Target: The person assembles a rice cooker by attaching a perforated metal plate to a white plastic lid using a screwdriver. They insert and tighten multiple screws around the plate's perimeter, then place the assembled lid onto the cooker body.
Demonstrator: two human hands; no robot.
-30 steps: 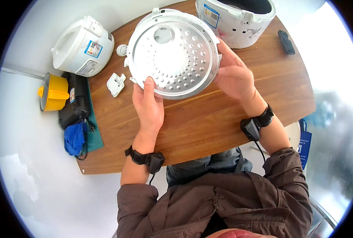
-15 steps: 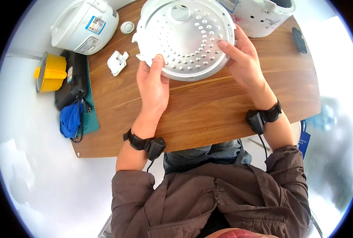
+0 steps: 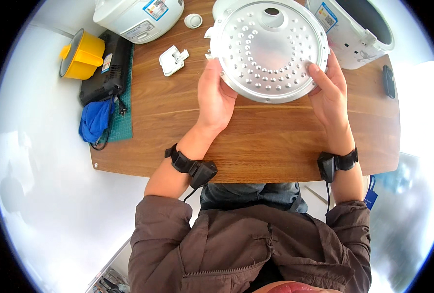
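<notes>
Wooden tabletop point(image 3: 275, 141) spanning mid-frame; I'm seeing left hand point(image 3: 216, 100), right hand point(image 3: 333, 95) pinching dimpled lid plate point(image 3: 271, 53), already off open rice-cooker body point(image 3: 361, 51), upper right; white bracket point(image 3: 170, 62) lying loose.

A round silvery lid point(image 3: 270, 53), holed near its far rim, is held dimpled side up.

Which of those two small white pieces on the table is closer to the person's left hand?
The angular notched piece; the other, a round cap, lies farther from the left hand, beside the left rice cooker.
</notes>
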